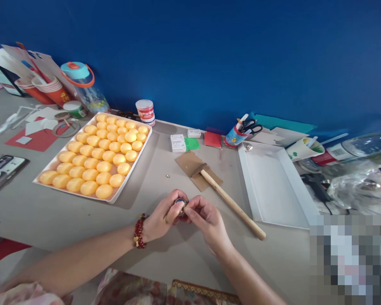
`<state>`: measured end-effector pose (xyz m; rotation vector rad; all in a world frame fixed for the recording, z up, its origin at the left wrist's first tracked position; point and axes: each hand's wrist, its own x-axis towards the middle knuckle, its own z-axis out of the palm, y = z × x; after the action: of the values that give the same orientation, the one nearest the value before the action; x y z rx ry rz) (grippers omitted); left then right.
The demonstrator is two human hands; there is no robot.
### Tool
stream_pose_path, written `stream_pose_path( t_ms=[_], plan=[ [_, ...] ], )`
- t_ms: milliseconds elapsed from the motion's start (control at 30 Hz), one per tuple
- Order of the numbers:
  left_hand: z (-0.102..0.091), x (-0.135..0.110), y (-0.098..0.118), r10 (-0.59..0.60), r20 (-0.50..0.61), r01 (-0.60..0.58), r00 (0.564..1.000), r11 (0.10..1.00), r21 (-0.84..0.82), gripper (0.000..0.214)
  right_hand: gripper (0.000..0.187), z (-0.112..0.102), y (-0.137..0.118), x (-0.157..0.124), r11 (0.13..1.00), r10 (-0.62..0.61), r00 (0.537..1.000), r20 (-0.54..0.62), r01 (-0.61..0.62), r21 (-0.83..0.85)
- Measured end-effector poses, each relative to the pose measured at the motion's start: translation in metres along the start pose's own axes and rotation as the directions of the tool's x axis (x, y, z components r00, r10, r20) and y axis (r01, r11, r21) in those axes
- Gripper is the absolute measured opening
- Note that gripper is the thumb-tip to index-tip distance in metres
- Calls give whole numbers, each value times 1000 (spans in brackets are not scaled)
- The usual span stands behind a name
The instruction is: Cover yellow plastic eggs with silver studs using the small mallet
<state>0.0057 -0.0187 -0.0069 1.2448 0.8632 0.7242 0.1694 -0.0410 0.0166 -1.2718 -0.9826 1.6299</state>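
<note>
Left hand: our left hand [169, 214] is closed around a small round piece [180, 201], held up over the desk [158, 254] near its front edge.
Right hand: our right hand [207, 220] has thumb and forefinger pinched narrow at the piece's edge; the fine detail there is too small to tell.
Good handling: we would judge it best to keep the left grip steady, work with light fingertip pressure, and turn the piece so its edge shows between our fingers.
Mallet: a wooden-handled mallet [233, 205] lies just beyond our right hand, its head on brown cardboard [190, 165]; a wide swing of the wrist could knock the handle.
Loose bit: a tiny metal bit [168, 176] lies beyond our left hand, easily brushed away.
Trays: a tray of orange balls [98, 154] sits left; a white tray [273, 190] right.
</note>
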Motion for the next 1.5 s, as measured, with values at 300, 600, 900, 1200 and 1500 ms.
stream_pose_path(
  t_ms=[300,600,900,1200,1500],
  plan=[
    [0,-1,2,-11,9,11,1000,1000,-10,26,33,1,7,2,999,-33,999,-10,33,-11],
    [0,6,0,30,55,-8,998,929,-371,31,34,-41,-25,9,850,-259,963,-69,193,-491],
    [-5,8,5,66,100,2,993,822,-570,24,26,-89,-21,27,117,-479,877,27,94,-989],
    [-9,8,4,154,84,-72,985,792,-606,31,27,-83,-22,26,82,-512,858,34,88,-993],
    [-16,15,12,145,-79,-161,986,735,-659,33,21,-60,-45,-9,422,-531,809,253,511,-749]
  ],
)
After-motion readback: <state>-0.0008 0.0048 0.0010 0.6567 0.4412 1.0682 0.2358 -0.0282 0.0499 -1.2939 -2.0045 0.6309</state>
